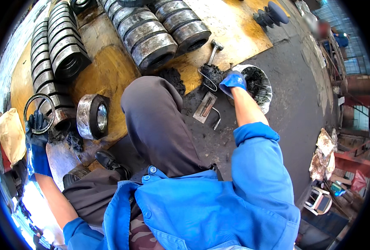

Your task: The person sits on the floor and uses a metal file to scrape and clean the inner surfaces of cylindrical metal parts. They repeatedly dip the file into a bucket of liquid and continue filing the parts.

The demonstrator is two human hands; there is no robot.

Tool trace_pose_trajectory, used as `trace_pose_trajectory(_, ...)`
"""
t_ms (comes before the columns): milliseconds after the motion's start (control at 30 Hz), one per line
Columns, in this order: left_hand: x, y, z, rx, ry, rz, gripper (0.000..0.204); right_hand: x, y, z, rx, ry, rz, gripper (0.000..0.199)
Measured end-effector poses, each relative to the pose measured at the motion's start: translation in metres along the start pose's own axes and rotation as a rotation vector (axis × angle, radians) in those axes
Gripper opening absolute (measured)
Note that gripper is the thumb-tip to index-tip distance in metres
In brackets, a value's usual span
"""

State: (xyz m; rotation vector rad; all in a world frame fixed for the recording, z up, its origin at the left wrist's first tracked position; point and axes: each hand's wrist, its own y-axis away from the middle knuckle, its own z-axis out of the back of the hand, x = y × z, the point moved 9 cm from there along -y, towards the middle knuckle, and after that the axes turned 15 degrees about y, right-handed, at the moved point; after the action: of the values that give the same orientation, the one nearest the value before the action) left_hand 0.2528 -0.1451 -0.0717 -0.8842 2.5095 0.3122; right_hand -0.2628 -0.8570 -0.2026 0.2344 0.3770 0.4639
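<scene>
My left hand, in a blue glove with dark fingers, holds a thin metal ring upright beside a row of cylinders. My right hand, in a blue glove, is closed at the left rim of a white bucket containing dark, greasy paste. What its fingers hold is hidden; a short dark stub sticks out above them. Left of that hand lies a paste-smeared lump with a bent metal handle. A flat trowel lies nearer me. A thick steel ring stands on edge before my knee.
Rows of thick steel rings lie on a yellowish, stained sheet. A hammer rests near the bucket, and a dark ribbed part stands farther off. Brown paper is at far left. A white stool stands at right.
</scene>
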Motion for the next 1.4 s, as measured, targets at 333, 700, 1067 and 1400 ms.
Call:
trace_pose_trajectory(333,0.015,-0.026,-0.025,0.181,-0.027,0.063,0.043,0.017,0.056,0.016,0.009,-0.021,0.012,0.026)
trace_pose_trajectory(700,0.000,-0.015,-0.011,-0.006,-0.031,-0.031,0.041,-0.069,0.097,-0.004,-0.185,-0.772,-0.373,0.035)
trace_pose_trajectory(1067,0.013,-0.019,0.017,-0.295,0.013,-0.125,0.040,-0.071,0.087,-0.204,-0.043,-2.868,-0.763,0.033)
trace_pose_trajectory(1400,-0.004,0.003,0.004,-0.458,-0.027,-0.278,0.038,0.018,0.166,-0.160,0.337,-2.708,-0.526,0.031)
